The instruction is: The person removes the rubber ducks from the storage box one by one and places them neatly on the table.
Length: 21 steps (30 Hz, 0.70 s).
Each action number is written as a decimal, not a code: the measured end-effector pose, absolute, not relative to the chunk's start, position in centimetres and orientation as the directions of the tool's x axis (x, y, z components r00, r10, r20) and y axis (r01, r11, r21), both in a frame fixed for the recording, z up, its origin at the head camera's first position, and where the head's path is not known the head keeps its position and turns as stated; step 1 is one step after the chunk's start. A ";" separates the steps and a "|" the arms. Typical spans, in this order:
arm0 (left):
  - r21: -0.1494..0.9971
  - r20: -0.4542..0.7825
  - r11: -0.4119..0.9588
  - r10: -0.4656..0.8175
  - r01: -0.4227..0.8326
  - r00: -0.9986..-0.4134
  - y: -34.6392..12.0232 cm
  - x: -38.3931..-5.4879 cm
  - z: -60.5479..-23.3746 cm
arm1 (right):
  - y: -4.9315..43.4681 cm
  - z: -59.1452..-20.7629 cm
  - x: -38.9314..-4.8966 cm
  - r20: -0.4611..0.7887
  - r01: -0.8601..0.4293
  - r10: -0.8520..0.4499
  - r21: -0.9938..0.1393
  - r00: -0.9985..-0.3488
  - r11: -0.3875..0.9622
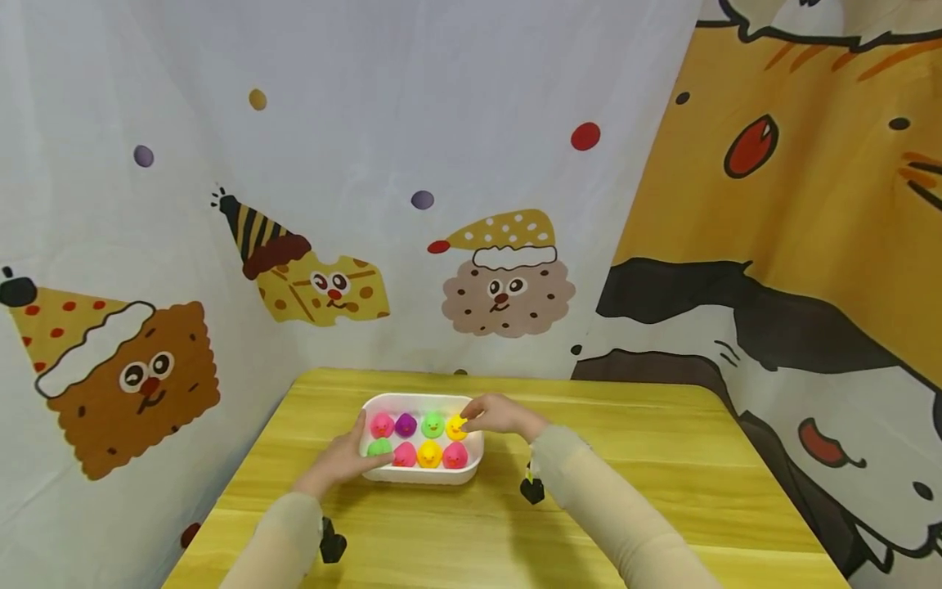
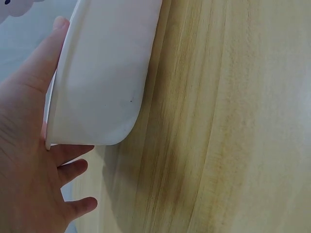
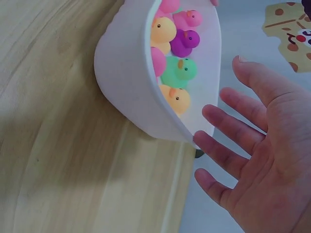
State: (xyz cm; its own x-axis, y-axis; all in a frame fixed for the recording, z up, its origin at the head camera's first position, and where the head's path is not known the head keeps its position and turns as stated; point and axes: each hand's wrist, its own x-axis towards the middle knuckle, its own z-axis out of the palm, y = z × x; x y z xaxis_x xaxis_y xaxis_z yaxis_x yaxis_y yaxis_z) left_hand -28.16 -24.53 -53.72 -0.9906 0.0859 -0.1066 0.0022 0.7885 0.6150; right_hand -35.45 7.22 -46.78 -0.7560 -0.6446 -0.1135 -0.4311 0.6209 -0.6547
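Observation:
A white plastic tray [image 1: 419, 477] with rounded corners sits on the table, holding small rubber ducks in two rows. At the back are a pink duck [image 1: 382, 424], a purple duck [image 1: 405, 424], a green duck [image 1: 432, 424] and a yellow duck [image 3: 175, 98]. Green, pink and yellow ducks fill the front row. My left hand [image 1: 343, 458] grips the tray's left end, its thumb along the rim and its other fingers by the end wall [image 2: 104, 82]. Over the back right corner is my right hand [image 3: 262, 131], fingers spread and holding nothing, close beside the yellow duck.
The tray stands on a wood-grain table [image 1: 625, 491], toward its back edge. A white cloth [image 1: 478, 123] printed with cartoon figures hangs behind and at the left; a large orange cartoon animal [image 1: 809, 204] fills the right side. Black devices [image 1: 333, 541] are worn at both wrists.

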 end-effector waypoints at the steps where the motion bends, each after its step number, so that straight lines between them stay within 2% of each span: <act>1: 0.619 -0.109 0.785 0.085 -0.001 -0.990 -24.5 -28.1 -53.6 | 7.1 -46.9 -35.4 -0.116 -0.433 -0.647 -0.653 -0.754 0.621; 9: 0.633 -0.147 0.773 0.069 -0.040 -0.987 -24.4 -28.2 -53.6 | 6.1 -47.4 -35.5 -0.156 -0.426 -0.650 -0.639 -0.743 0.640; 21: 0.677 -0.148 0.735 0.094 -0.032 -0.985 -24.3 -28.3 -53.6 | 5.2 -48.7 -36.0 -0.218 -0.388 -0.631 -0.627 -0.745 0.675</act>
